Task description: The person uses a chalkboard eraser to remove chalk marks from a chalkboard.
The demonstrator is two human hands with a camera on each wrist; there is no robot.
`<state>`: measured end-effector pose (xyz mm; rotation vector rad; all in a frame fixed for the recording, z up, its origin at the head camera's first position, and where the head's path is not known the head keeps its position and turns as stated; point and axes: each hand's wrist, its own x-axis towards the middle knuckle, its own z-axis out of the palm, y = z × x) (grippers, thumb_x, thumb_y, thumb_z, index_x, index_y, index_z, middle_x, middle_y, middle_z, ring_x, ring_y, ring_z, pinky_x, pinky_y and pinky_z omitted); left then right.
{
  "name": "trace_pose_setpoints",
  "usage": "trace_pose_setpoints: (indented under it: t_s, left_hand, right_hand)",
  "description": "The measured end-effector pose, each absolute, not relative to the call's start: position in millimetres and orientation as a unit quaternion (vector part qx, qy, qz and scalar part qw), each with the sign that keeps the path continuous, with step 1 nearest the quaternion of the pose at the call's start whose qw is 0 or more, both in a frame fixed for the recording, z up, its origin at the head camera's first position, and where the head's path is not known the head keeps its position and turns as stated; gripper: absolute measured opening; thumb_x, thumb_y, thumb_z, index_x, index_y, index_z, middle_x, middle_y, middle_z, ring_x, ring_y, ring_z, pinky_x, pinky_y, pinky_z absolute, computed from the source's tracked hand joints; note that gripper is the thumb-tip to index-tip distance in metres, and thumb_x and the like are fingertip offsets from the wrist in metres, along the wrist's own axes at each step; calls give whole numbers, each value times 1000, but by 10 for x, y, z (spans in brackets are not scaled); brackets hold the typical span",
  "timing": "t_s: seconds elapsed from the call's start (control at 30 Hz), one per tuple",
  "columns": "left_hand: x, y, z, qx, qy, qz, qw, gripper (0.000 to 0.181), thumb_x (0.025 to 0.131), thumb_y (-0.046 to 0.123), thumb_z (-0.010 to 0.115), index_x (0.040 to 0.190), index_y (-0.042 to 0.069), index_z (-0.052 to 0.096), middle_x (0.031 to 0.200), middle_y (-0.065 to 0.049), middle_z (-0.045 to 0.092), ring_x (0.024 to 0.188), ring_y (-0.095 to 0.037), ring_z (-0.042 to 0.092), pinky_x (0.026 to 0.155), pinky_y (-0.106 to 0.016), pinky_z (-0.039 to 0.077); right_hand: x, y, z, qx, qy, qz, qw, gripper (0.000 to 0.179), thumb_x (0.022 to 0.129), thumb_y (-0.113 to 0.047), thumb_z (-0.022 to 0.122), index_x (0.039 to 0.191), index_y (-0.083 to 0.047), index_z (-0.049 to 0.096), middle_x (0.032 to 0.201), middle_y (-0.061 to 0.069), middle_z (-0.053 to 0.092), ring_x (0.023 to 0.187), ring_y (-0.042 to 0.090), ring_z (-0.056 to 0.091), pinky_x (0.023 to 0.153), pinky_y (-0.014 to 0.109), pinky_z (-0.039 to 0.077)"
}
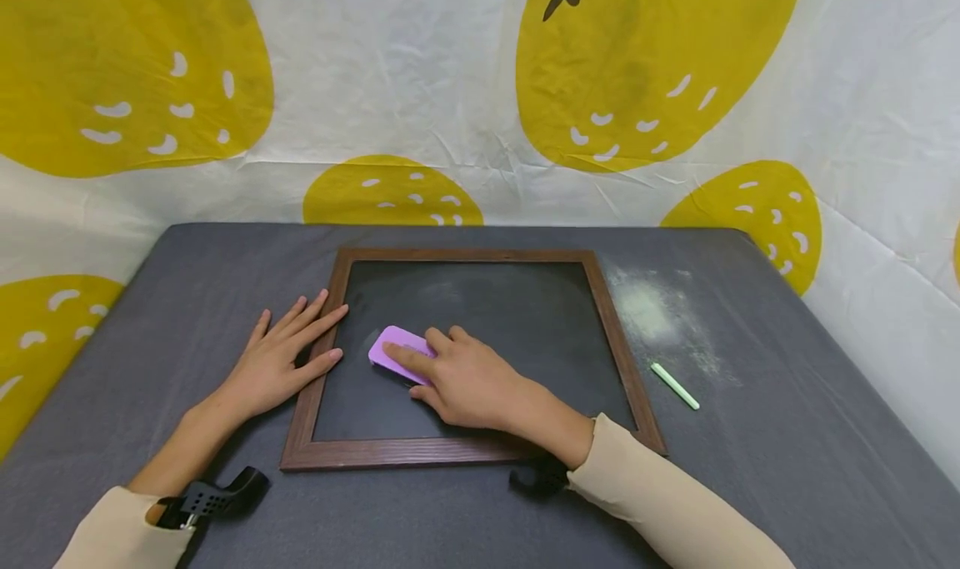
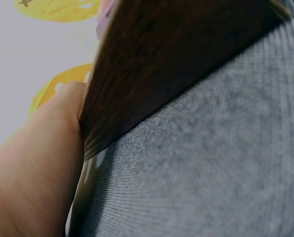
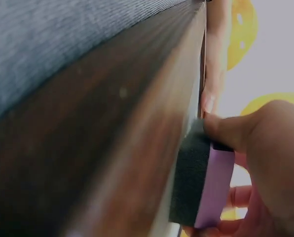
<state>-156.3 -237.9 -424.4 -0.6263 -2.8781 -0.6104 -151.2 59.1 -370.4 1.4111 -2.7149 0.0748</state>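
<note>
A chalkboard (image 1: pixel 487 327) in a brown wooden frame lies flat on the grey cloth. My right hand (image 1: pixel 476 381) grips a purple eraser (image 1: pixel 399 348) by its sides against the left part of the board. In the right wrist view the eraser's dark felt (image 3: pixel 189 180) faces the board surface, with thumb and fingers around the purple back (image 3: pixel 216 187). Fingers spread, my left hand (image 1: pixel 273 369) rests across the frame's left side, its fingertips on the wood. Faint pale smudges show on the board near the eraser and at the top.
A pale green chalk stick (image 1: pixel 675 386) lies on the cloth to the right of the frame. Behind it spreads a patch of chalk dust (image 1: pixel 648 311). A white curtain (image 1: pixel 397 77) with yellow fruit shapes hangs behind the table.
</note>
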Motion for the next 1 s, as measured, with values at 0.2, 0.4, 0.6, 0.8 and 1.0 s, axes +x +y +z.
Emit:
trace_pose_setpoints:
  t_s: [0.2,0.4,0.6,0.8,1.0]
  left_hand:
    - [-1563,-2362,-4232,-205,-956,-199,64,63,95,45,55,152,28,31,157,-8,20,142,-37,18,107,-65,-1]
    - [-1568,-2351,-4240,-202,-958,-191,64,64,95,46,56,151,29,32,157,-8,21,141,-37,19,108,-65,0]
    - [-1571,-2379,-4268,-200,-960,-184,71,64,94,47,55,151,30,33,157,-8,21,141,-36,20,108,-65,2]
    - [-1565,-2390,-4276,-199,-960,-178,78,64,94,47,56,151,30,33,157,-7,22,141,-36,21,108,-65,4]
    - [-1569,-2369,-4275,-201,-961,-173,79,64,94,48,56,151,30,33,157,-6,22,141,-35,21,108,-64,6]
  right_hand:
    - [-1496,681,-3677,504,-863,30,19,57,97,-35,56,150,-32,35,105,5,54,83,21,49,80,33,46]
    - [-1429,774,-3666,528,-848,43,-1,57,97,-35,55,150,-34,34,115,6,53,86,20,48,78,33,47]
    - [-1358,836,-3679,552,-833,48,6,57,96,-34,57,149,-34,35,112,3,50,82,17,42,71,29,43]
    - [-1301,915,-3672,564,-825,46,-10,55,96,-36,57,147,-37,37,109,1,48,81,16,38,72,27,39]
    - [-1283,1009,-3657,563,-826,41,-9,55,96,-35,58,147,-38,37,107,0,48,81,16,37,74,27,38]
